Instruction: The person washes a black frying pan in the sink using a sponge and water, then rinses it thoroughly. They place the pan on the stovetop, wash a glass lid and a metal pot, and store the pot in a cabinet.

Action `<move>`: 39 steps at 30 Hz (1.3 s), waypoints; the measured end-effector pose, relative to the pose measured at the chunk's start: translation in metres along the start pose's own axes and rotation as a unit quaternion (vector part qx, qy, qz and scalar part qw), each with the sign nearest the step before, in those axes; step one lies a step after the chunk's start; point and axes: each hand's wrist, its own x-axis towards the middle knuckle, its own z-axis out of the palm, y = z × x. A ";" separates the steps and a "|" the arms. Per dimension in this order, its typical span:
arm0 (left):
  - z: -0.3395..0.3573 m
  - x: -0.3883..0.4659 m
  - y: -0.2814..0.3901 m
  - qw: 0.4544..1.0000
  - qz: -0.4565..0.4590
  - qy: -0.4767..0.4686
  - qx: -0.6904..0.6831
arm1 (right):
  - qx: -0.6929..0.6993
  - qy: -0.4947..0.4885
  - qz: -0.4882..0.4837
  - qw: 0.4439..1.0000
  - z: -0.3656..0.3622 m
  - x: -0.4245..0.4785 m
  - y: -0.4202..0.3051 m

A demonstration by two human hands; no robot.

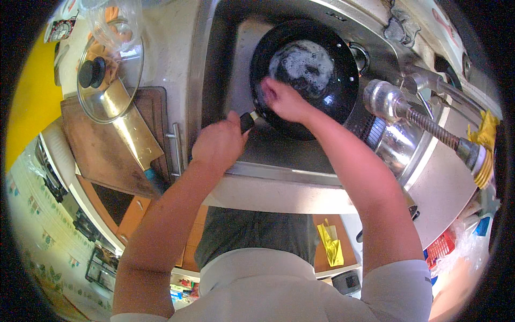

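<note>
A black wok with soapy foam in it rests in the stainless steel sink. My left hand is closed around the wok's black handle at the lower left. Inside the wok's left side, my right hand is bent with its fingers curled against the inner wall. Whether it holds a scrubber is hidden. A small loop handle sticks out on the wok's far right.
Left of the sink lie a cleaver, a wooden cutting board and a glass lid. The faucet's spray head reaches in from the right, above a metal pot. Yellow gloves hang at far right.
</note>
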 end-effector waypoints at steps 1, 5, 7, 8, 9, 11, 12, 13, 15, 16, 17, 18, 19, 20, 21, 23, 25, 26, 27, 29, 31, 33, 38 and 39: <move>0.001 0.000 -0.001 1.000 0.000 0.000 -0.005 | -0.028 -0.077 0.031 0.996 -0.014 -0.020 0.003; -0.002 -0.002 0.001 1.000 -0.013 0.018 -0.006 | -0.401 0.049 0.150 0.902 -0.072 -0.058 0.043; 0.001 0.001 0.000 1.000 -0.006 0.025 0.008 | -0.339 0.100 0.273 0.894 -0.084 -0.021 0.053; 0.005 0.001 -0.001 1.000 -0.007 0.024 0.015 | -0.278 0.162 0.290 0.901 -0.079 0.003 0.043; 0.006 0.002 0.000 1.000 0.001 0.024 0.020 | -0.287 0.226 0.233 0.901 -0.073 0.012 0.053; 0.007 0.002 -0.001 0.999 0.004 0.024 0.028 | -0.259 0.249 0.114 0.926 -0.049 0.022 0.038; 0.005 0.002 -0.002 1.000 -0.004 0.020 0.023 | -0.266 0.191 0.106 0.939 -0.035 0.016 0.031; 0.002 0.001 -0.002 1.000 -0.010 0.017 0.017 | -0.275 0.132 0.098 0.947 -0.023 0.000 0.023; -0.002 -0.003 0.001 1.000 -0.012 0.011 0.011 | -0.282 0.145 0.117 0.941 -0.036 -0.025 0.032; -0.004 -0.003 0.002 1.000 -0.011 0.011 0.014 | -0.293 0.170 0.142 0.930 -0.053 -0.027 0.046; -0.006 -0.002 0.003 1.000 -0.009 0.011 0.019 | -0.303 0.197 0.168 0.917 -0.064 -0.025 0.061; -0.006 -0.001 0.003 0.999 -0.014 0.014 0.026 | -0.297 0.224 0.188 0.909 -0.067 -0.007 0.057; -0.005 0.000 0.004 0.999 -0.017 0.014 0.032 | -0.291 0.251 0.207 0.900 -0.071 0.012 0.051; -0.001 -0.001 0.005 0.999 -0.019 0.011 0.037 | -0.287 0.247 0.190 0.906 -0.071 0.026 0.040; 0.002 -0.001 0.005 0.999 -0.012 0.012 0.036 | -0.280 0.242 0.174 0.913 -0.063 0.037 0.036; 0.002 0.002 0.001 0.999 0.000 0.020 0.029 | -0.245 0.195 0.103 0.944 -0.030 0.028 0.018; 0.000 0.001 0.001 0.999 -0.001 0.023 0.025 | -0.254 0.068 0.099 0.960 0.002 -0.010 0.008; 0.000 0.000 0.001 0.999 -0.003 0.026 0.023 | -0.183 0.103 0.048 0.977 0.006 -0.036 0.010; 0.001 -0.001 0.001 0.999 -0.001 0.025 0.022 | -0.209 0.091 0.051 0.972 -0.005 -0.054 0.040; 0.003 0.000 -0.003 0.999 -0.001 0.025 0.023 | -0.315 0.024 0.199 0.928 -0.042 -0.064 0.042; -0.002 0.001 0.001 0.999 -0.004 0.023 0.025 | -0.377 0.146 0.207 0.891 -0.062 -0.039 0.067; -0.002 -0.001 0.002 1.000 -0.005 0.012 0.017 | -0.388 0.252 0.203 0.863 -0.075 0.002 0.064; -0.003 0.001 0.002 1.000 -0.005 -0.014 0.023 | -0.004 0.340 0.135 0.931 -0.029 0.094 -0.004; -0.001 0.003 0.002 1.000 0.001 0.003 0.027 | 0.093 0.277 0.162 0.943 -0.018 0.097 -0.009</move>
